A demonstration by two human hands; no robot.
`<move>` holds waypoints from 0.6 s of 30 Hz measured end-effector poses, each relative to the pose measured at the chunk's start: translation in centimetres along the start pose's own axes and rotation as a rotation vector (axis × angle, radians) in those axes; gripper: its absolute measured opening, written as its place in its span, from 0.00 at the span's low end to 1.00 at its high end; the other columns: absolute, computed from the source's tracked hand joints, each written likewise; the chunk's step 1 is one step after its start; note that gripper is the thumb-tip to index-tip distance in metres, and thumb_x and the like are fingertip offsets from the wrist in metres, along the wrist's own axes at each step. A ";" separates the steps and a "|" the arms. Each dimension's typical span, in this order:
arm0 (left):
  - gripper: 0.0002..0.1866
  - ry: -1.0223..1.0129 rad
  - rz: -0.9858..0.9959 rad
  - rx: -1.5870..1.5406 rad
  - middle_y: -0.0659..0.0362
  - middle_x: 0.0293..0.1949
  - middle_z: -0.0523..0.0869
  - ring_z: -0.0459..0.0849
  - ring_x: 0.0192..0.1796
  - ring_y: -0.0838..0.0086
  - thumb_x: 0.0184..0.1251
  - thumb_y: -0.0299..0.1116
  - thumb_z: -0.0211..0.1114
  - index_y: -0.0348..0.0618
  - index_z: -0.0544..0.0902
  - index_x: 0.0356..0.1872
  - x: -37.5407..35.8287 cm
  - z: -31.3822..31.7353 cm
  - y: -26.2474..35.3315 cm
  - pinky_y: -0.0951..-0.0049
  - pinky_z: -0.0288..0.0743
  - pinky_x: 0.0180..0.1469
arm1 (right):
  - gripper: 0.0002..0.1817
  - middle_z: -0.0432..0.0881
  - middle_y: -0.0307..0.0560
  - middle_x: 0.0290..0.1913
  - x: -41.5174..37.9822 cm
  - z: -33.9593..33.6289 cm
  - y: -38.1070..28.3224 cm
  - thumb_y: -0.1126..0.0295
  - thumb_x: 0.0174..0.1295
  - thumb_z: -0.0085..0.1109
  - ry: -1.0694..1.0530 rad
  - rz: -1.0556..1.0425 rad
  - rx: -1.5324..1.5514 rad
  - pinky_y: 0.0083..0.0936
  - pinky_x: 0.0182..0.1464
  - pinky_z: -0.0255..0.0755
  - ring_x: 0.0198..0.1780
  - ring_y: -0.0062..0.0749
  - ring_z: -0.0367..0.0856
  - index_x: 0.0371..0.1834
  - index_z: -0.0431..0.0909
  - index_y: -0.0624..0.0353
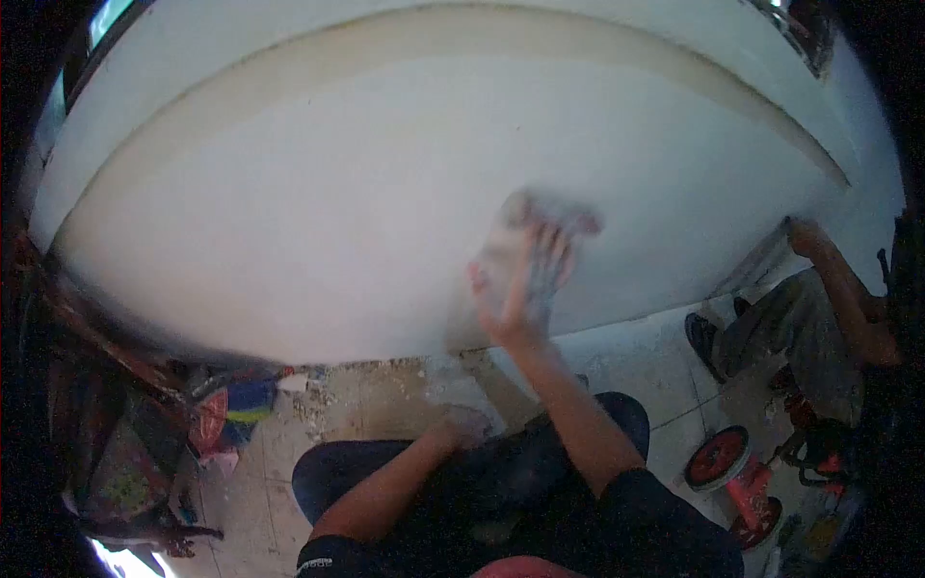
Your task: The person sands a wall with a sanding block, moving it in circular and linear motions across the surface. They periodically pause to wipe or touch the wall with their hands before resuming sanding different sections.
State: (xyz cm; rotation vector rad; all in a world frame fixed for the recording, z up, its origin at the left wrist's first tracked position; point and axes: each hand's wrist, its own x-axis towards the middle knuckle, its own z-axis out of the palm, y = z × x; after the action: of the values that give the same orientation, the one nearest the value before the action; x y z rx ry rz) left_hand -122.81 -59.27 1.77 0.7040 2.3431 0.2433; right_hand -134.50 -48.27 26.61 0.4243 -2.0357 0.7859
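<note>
A large pale curved panel (337,193) fills the upper view. My right hand (530,279) presses against its surface near the middle, fingers spread and smeared by motion. Beside and above its fingertips lies a blurred dark and reddish thing (559,212), too smeared to name; whether the hand grips it does not show. My left hand (467,424) rests low by my knees, away from the panel, its fingers blurred.
At the right a person (853,299) crouches with a hand at the panel's edge. A red wheeled object (747,486) stands on the tiled floor (665,414) nearby. Colourful bags or cloths (231,414) lie at lower left.
</note>
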 end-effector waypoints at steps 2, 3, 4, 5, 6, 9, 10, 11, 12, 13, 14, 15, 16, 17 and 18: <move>0.19 -0.038 -0.028 -0.010 0.46 0.55 0.89 0.88 0.58 0.51 0.67 0.37 0.60 0.42 0.89 0.53 -1.3 -2.1 0.8 0.49 0.79 0.62 | 0.52 0.50 0.80 0.81 -4.2 2.1 1.0 0.46 0.70 0.62 -0.111 -0.103 -0.055 0.70 0.80 0.25 0.85 0.74 0.39 0.82 0.50 0.75; 0.19 -0.061 -0.046 -0.016 0.45 0.56 0.89 0.88 0.59 0.50 0.67 0.37 0.60 0.42 0.88 0.54 -2.5 -3.0 1.3 0.48 0.79 0.62 | 0.52 0.50 0.80 0.81 -3.7 1.7 0.9 0.46 0.70 0.62 -0.091 -0.100 -0.057 0.70 0.80 0.25 0.85 0.74 0.39 0.82 0.50 0.75; 0.20 -0.083 -0.066 -0.024 0.45 0.57 0.89 0.88 0.59 0.49 0.68 0.37 0.59 0.41 0.87 0.55 -3.4 -3.6 1.4 0.47 0.79 0.62 | 0.51 0.50 0.78 0.82 -2.9 1.0 0.4 0.45 0.69 0.63 -0.133 -0.061 -0.043 0.71 0.79 0.26 0.85 0.73 0.40 0.81 0.53 0.73; 0.21 -0.104 -0.087 -0.037 0.45 0.59 0.88 0.87 0.60 0.49 0.68 0.37 0.58 0.41 0.87 0.57 -3.9 -3.9 1.5 0.46 0.79 0.63 | 0.51 0.51 0.76 0.82 -2.2 0.3 0.0 0.44 0.68 0.63 -0.180 -0.024 -0.027 0.72 0.79 0.27 0.85 0.72 0.42 0.81 0.56 0.72; 0.21 -0.099 -0.092 -0.029 0.45 0.59 0.88 0.87 0.60 0.49 0.68 0.37 0.58 0.41 0.87 0.57 -3.6 -3.2 1.5 0.46 0.79 0.63 | 0.51 0.51 0.76 0.82 -1.2 -0.4 -0.2 0.44 0.68 0.63 -0.171 -0.026 -0.023 0.72 0.79 0.27 0.85 0.72 0.42 0.81 0.56 0.72; 0.20 -0.074 -0.148 0.045 0.45 0.59 0.88 0.87 0.60 0.48 0.69 0.38 0.58 0.41 0.87 0.56 -2.7 -1.8 1.2 0.48 0.79 0.63 | 0.50 0.56 0.75 0.79 2.0 -2.3 -0.8 0.42 0.67 0.64 0.001 -0.005 0.021 0.74 0.79 0.28 0.83 0.73 0.45 0.79 0.59 0.72; 0.20 -0.078 -0.120 0.019 0.45 0.59 0.88 0.87 0.60 0.48 0.69 0.38 0.58 0.41 0.87 0.56 -3.5 -2.4 1.5 0.49 0.79 0.63 | 0.51 0.56 0.75 0.80 1.8 -2.4 -0.6 0.42 0.67 0.64 -0.006 -0.012 0.017 0.74 0.79 0.28 0.83 0.73 0.45 0.79 0.59 0.73; 0.20 -0.080 -0.090 -0.006 0.45 0.59 0.88 0.87 0.60 0.48 0.69 0.39 0.58 0.41 0.87 0.56 -3.9 -3.0 1.7 0.49 0.79 0.63 | 0.52 0.56 0.75 0.80 1.7 -2.2 -0.4 0.41 0.67 0.64 -0.013 -0.021 0.011 0.74 0.79 0.28 0.84 0.73 0.44 0.79 0.59 0.74; 0.20 -0.077 -0.089 -0.004 0.45 0.59 0.88 0.87 0.60 0.48 0.69 0.39 0.58 0.41 0.87 0.56 -3.0 -2.1 0.9 0.49 0.79 0.63 | 0.52 0.56 0.75 0.80 0.5 -1.5 0.0 0.41 0.67 0.64 -0.011 -0.024 0.010 0.74 0.79 0.28 0.84 0.73 0.44 0.79 0.59 0.74; 0.20 -0.021 -0.031 0.022 0.44 0.59 0.88 0.87 0.60 0.49 0.69 0.39 0.59 0.42 0.87 0.56 -1.2 0.2 -0.4 0.50 0.80 0.62 | 0.52 0.54 0.75 0.81 -1.4 -0.3 0.7 0.41 0.67 0.64 -0.062 -0.035 -0.007 0.74 0.79 0.28 0.84 0.73 0.42 0.79 0.58 0.74; 0.20 0.031 0.026 0.046 0.44 0.59 0.88 0.88 0.60 0.50 0.69 0.39 0.59 0.42 0.87 0.56 -0.8 0.8 -0.5 0.51 0.80 0.62 | 0.53 0.52 0.75 0.82 -2.1 -0.1 0.6 0.41 0.67 0.64 -0.118 -0.044 -0.022 0.73 0.79 0.28 0.84 0.73 0.41 0.80 0.57 0.74; 0.20 0.024 0.028 0.037 0.44 0.59 0.88 0.88 0.60 0.50 0.69 0.39 0.59 0.42 0.87 0.56 -0.4 1.6 -0.7 0.51 0.80 0.62 | 0.53 0.52 0.75 0.82 -2.4 0.1 1.0 0.41 0.67 0.64 -0.129 -0.038 -0.023 0.73 0.79 0.28 0.84 0.73 0.41 0.80 0.57 0.74; 0.20 -0.005 -0.041 -0.015 0.44 0.59 0.88 0.88 0.59 0.50 0.69 0.40 0.59 0.42 0.88 0.55 -0.9 0.8 -0.2 0.51 0.80 0.61 | 0.52 0.52 0.76 0.82 -1.5 -0.6 0.6 0.41 0.67 0.63 -0.115 -0.031 -0.021 0.74 0.79 0.27 0.84 0.73 0.40 0.79 0.57 0.74; 0.19 -0.034 -0.109 -0.073 0.45 0.58 0.88 0.88 0.59 0.50 0.69 0.40 0.59 0.42 0.88 0.54 -1.3 0.2 0.3 0.50 0.81 0.60 | 0.52 0.51 0.76 0.82 -0.6 -1.3 0.3 0.41 0.67 0.63 -0.108 -0.026 -0.018 0.74 0.79 0.27 0.84 0.74 0.40 0.79 0.58 0.74; 0.19 -0.049 -0.106 -0.098 0.45 0.58 0.88 0.88 0.59 0.50 0.69 0.40 0.59 0.42 0.88 0.54 -1.4 -0.2 0.6 0.50 0.81 0.60 | 0.52 0.51 0.76 0.82 0.5 -1.8 0.2 0.41 0.67 0.63 -0.137 -0.020 -0.018 0.74 0.79 0.27 0.84 0.74 0.40 0.79 0.58 0.74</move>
State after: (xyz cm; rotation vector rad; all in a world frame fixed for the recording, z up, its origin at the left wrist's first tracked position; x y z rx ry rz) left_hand -121.79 -59.54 2.91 0.5303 2.2971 0.2886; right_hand -133.80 -46.94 27.66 0.4996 -2.1600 0.7433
